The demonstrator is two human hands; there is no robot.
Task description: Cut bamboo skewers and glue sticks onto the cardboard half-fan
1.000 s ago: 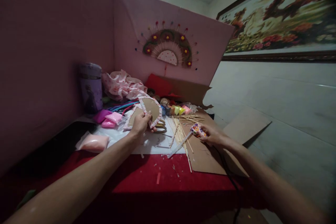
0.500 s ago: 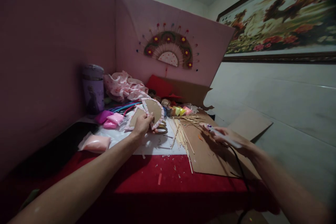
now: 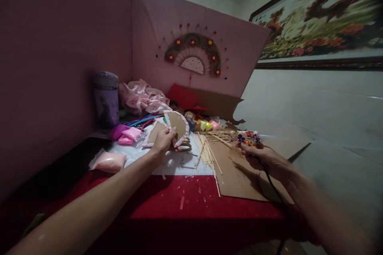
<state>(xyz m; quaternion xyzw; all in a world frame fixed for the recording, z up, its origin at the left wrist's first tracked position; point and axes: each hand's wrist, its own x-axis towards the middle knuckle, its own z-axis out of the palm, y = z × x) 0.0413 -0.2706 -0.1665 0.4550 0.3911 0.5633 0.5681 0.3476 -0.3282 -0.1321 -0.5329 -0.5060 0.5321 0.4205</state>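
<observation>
My left hand (image 3: 164, 141) is closed on a half-round cardboard piece (image 3: 177, 124) whose rim is wrapped in pale patterned fabric. A second cardboard piece (image 3: 154, 133) with the same kind of edging lies behind my fingers; whether I grip it too is unclear. My right hand (image 3: 261, 157) is wrapped round a flower-patterned hot glue gun (image 3: 247, 137) with a black cord (image 3: 273, 189) trailing down. It hovers over the brown cardboard sheet (image 3: 239, 183). Thin wooden sticks (image 3: 206, 151) lie between my hands, and scissor handles (image 3: 188, 144) show partly beside my left hand.
A purple tumbler (image 3: 107, 101), crumpled pink fabric (image 3: 143, 97) and clay packets (image 3: 109, 161) stand or lie on the left. A decorated fan shape (image 3: 193, 44) is on the pink board behind. Paper scraps are strewn over the red cloth (image 3: 167, 197).
My right hand has turned the glue gun, so its patterned side shows and its rear points right. The left hand and cardboard piece have hardly moved.
</observation>
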